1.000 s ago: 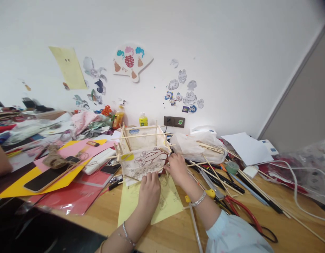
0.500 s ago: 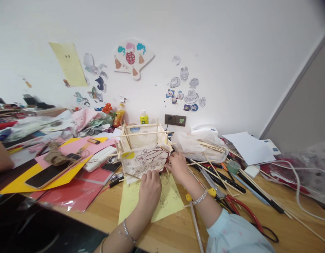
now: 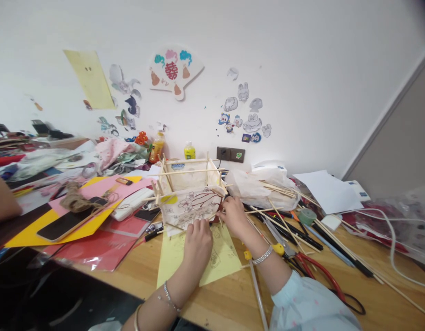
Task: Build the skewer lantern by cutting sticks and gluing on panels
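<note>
A box-shaped lantern frame of thin wooden sticks [image 3: 184, 171] stands on the wooden table, with a white paper panel [image 3: 191, 207] printed with blossom branches on its near side. My left hand [image 3: 197, 241] has its fingers curled against the lower edge of that panel. My right hand [image 3: 233, 215] pinches the panel's right edge at the frame's corner. Under both hands lies a pale yellow printed sheet [image 3: 219, 262].
Several loose sticks, pens and red-handled pliers [image 3: 315, 271] lie to the right, beside a plastic bag [image 3: 257, 188] and white papers. Left are yellow, pink and red card sheets, a phone [image 3: 65, 223], twine and a white remote. Another person's arm [image 3: 2, 202] shows at the left edge.
Both hands have stayed at the panel's lower and right edges with small shifts. The view has drifted slightly, so everything sits a little higher and to the right in the picture.
</note>
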A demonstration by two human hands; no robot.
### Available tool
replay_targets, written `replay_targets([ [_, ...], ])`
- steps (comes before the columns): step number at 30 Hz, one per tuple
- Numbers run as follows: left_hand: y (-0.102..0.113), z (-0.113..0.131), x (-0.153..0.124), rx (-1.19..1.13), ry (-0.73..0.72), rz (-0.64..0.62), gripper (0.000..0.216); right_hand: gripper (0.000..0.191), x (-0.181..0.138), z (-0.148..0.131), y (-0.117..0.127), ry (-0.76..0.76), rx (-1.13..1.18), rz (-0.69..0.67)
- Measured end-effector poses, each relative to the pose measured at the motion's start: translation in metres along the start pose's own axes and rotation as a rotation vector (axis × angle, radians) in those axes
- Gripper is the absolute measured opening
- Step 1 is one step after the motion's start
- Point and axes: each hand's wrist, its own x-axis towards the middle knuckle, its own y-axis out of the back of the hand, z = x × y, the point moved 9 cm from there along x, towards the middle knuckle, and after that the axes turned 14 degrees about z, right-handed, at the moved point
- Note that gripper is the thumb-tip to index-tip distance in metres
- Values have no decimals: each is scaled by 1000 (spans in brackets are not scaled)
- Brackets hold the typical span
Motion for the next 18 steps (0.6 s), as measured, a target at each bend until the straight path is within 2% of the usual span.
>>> replay_targets([
  [3, 9, -2, 2, -60, -6, 40, 18, 23, 0, 1, 0, -2, 5, 4],
  [5, 23, -13, 3, -134, 12, 108, 15, 24, -1, 1, 0, -4, 8, 2],
  [7, 38, -37, -2, -196, 87, 209, 18, 24, -1, 0, 0, -5, 13, -1],
  [10, 48, -97, -20, -217, 364, 316, 23, 22, -1, -1, 1, -1, 23, 1],
  [12, 39, -137, -38, -186, 583, 306, 34, 21, -2, -2, 1, -1, 28, 6],
  [13, 29, -150, -44, -215, 641, 259, 42, 21, -2, -2, 1, -2, 28, 8],
  [15, 7, -162, -52, -311, 701, 151, 49, 20, -2, -2, 1, -3, 26, 10],
  [18, -20, -163, -56, -479, 775, -1, 44, 20, -2, -1, -1, -2, 17, 12],
])
